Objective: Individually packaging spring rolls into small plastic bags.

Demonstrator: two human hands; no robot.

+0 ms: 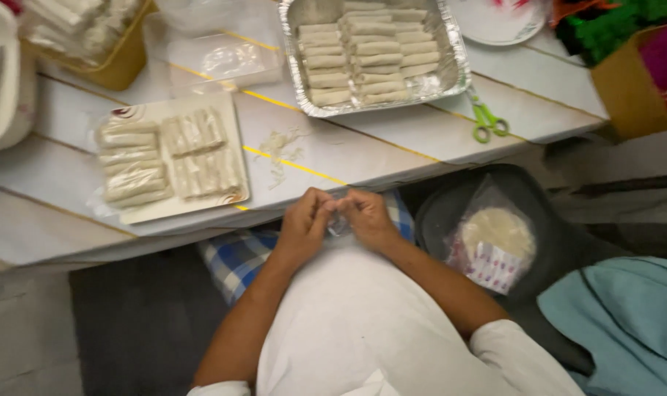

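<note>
1. The left hand (302,224) and the right hand (366,218) meet at the fingertips just below the near edge of the desk (421,147), over the person's lap. Each grip is closed to a pinch on one small clear piece of plastic wrap (338,222) held between them; what it is beyond that is too small to tell.
2. The wrap lies right between the two grips, its short span running left to right from one hand to the other. Both hands touch it, so neither is the nearer.
3. Under the hands a blue-and-white checked cloth (238,257) lies on the lap.
4. Up and to the left of the hands, on the desk, lies one flat white tray (231,110) under clear film, holding pale rolls (132,165): about six lie sideways on its left half, and two bundles on its right half are too blurred to count.
5. Farther off, straight beyond the hands, sits one foil pan (451,44) packed with rolls in three columns, their long axes running left to right.
6. One pair of green scissors (486,121) lies just right of the pan, near the desk's edge.
7. To the right of the hands, off the desk, one clear bag of round flat wrappers (495,246) rests on a dark seat (436,220).
</note>
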